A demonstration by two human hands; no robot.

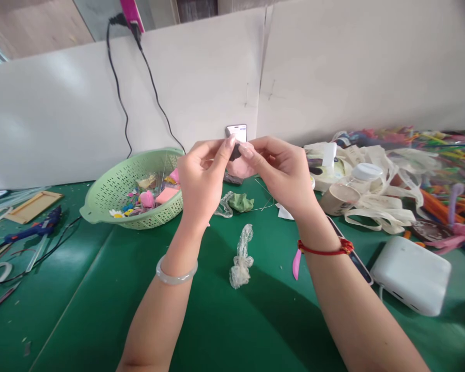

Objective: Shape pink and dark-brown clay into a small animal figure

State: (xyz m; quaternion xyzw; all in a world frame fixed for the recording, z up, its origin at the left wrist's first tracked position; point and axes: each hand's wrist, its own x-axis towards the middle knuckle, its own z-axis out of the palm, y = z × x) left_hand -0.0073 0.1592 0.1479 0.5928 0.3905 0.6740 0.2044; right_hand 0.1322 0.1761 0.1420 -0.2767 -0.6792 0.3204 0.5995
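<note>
A small dark piece [236, 152] sits pinched in the grip [235, 147], mostly hidden by the fingers [230, 140]. The left hand [201, 178] and right hand [281, 173] meet there, clamped together on it from either side. Just below the grip shows a pink lump [240, 168]; whether it is held or resting cannot be told. Just above, a phone [236, 133] stands against a white partition [201, 93].

Left of the grip, a green plastic basket [101, 199] holds colourful craft scraps [155, 196]. Below the grip, on the green tabletop [73, 315], a crumpled green scrap [241, 202] lies beside clear plastic film [223, 206], and a second wad of film [241, 257] lies nearer the person. Down to the right, a pink blade-shaped tool [296, 263] lies beside the right wrist. Farther right sit a mug [338, 200] among white ribbon [375, 219], a white box [411, 275] and a heap of coloured pipe cleaners [442, 155]. Far left lie a blue hot glue gun [31, 230] and a wooden frame [33, 206].
</note>
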